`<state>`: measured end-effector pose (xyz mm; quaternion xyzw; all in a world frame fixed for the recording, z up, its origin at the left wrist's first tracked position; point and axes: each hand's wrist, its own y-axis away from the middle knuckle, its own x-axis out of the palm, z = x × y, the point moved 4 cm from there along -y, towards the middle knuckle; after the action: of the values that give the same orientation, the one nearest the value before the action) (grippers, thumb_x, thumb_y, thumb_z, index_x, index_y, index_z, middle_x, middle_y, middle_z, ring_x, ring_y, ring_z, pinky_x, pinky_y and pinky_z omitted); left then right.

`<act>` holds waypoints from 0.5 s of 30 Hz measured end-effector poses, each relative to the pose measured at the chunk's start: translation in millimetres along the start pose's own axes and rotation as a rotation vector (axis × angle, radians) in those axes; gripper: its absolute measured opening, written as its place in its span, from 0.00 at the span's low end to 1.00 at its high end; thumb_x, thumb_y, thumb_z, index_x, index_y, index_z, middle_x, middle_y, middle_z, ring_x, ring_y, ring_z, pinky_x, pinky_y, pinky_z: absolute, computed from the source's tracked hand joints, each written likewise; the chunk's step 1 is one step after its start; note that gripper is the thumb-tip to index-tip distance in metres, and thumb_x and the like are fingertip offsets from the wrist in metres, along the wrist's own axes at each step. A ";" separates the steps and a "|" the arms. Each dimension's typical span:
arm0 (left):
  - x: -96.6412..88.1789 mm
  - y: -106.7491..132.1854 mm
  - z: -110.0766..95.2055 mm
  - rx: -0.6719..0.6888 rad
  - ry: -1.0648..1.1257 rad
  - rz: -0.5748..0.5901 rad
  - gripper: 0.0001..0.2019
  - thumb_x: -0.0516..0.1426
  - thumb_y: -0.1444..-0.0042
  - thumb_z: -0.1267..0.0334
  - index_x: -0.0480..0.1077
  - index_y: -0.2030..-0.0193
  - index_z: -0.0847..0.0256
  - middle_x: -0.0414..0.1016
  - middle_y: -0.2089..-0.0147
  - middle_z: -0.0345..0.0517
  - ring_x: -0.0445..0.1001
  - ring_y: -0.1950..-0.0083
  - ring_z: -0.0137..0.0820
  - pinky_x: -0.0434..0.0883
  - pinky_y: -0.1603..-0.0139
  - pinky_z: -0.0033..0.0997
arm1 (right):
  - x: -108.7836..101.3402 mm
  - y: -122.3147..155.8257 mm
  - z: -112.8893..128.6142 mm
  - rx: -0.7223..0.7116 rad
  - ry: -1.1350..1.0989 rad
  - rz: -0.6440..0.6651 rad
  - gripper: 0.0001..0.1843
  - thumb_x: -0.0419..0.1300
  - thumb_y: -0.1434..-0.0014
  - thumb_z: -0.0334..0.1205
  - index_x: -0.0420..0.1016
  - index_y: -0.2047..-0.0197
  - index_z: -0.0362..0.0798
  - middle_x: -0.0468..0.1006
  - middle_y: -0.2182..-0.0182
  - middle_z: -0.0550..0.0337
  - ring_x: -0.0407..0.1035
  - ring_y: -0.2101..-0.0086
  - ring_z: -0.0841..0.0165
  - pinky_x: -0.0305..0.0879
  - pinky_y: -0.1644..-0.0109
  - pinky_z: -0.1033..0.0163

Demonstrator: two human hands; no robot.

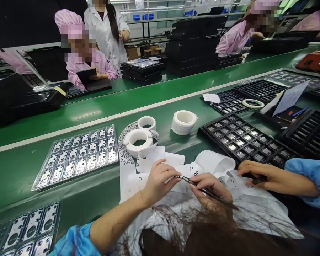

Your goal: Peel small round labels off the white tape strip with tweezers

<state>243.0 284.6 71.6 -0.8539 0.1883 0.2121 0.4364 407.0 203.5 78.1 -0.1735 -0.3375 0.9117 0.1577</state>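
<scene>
1. Mid-frame, the left hand (158, 180) pinches a small strip of black rings (179, 177).
2. Just right, the right hand (212, 190) grips dark tweezers (216, 196), tips near the strip.
3. Right of centre, another hand (274, 177), blue-sleeved, holds a dark object (259, 180).

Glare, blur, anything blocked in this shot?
Head view: pale glare on the green bench, glints on the metal plates; head view, bottom: dark hair blocks the middle; head view, center: tweezers readable in outline; head view, back: faces of co-workers pixelated.
</scene>
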 end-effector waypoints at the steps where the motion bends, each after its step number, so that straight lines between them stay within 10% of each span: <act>1: 0.3 0.3 0.2 0.000 0.001 0.001 0.04 0.58 0.34 0.60 0.74 0.57 0.55 0.81 0.65 0.38 0.80 0.63 0.28 0.69 0.37 0.44 | 0.5 2.9 -2.2 0.018 -0.002 -0.002 0.11 0.66 0.42 0.27 0.71 0.64 0.51 0.78 0.64 0.55 0.75 0.65 0.66 0.77 0.62 0.63; 15: 0.7 -0.6 -1.9 -0.012 -0.019 0.038 0.05 0.57 0.33 0.61 0.75 0.58 0.56 0.81 0.65 0.39 0.79 0.62 0.28 0.69 0.36 0.45 | 1.1 8.7 -6.2 0.095 -0.023 0.012 0.10 0.65 0.42 0.28 0.70 0.65 0.52 0.77 0.63 0.63 0.74 0.63 0.69 0.73 0.61 0.64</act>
<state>244.3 283.3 72.6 -0.8506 0.1990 0.2298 0.4290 407.2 201.1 67.7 -0.1575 -0.2946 0.9295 0.1564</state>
